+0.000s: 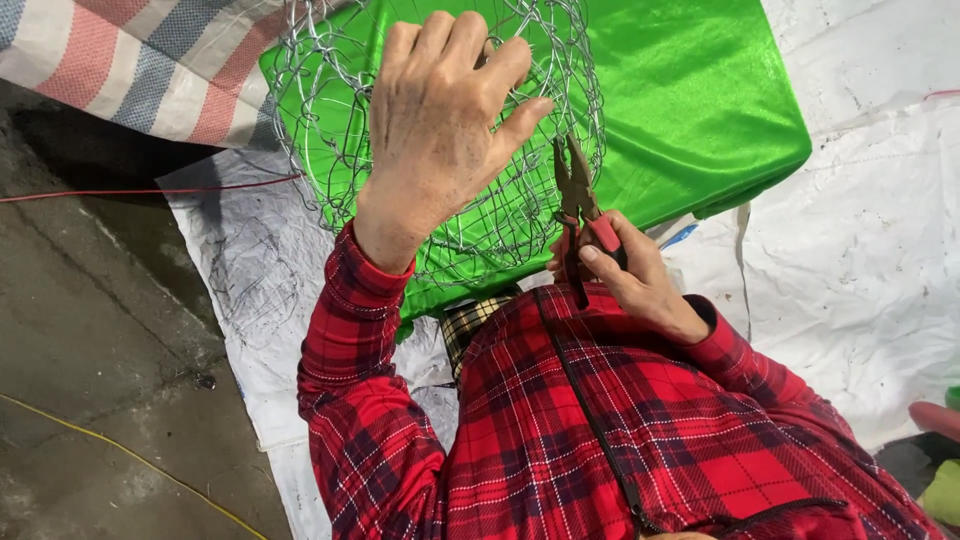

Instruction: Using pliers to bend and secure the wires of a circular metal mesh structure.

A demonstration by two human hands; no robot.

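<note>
Wire mesh frame (330, 130) sits up front, your left hand (440, 130) clamped on its top. Right hand (630, 275) grips red-handled pliers (578, 200), nose pointing up, touching the frame's right side (green fabric (700, 100) behind).

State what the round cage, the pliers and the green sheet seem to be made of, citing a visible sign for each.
Round cage: thin silvery metal wire, bent into open mesh. Pliers: dull metal, possibly rusty, with red handle covering, likely plastic or rubber. Green sheet: glossy fabric, perhaps satin, showing sheen and soft folds.
</note>
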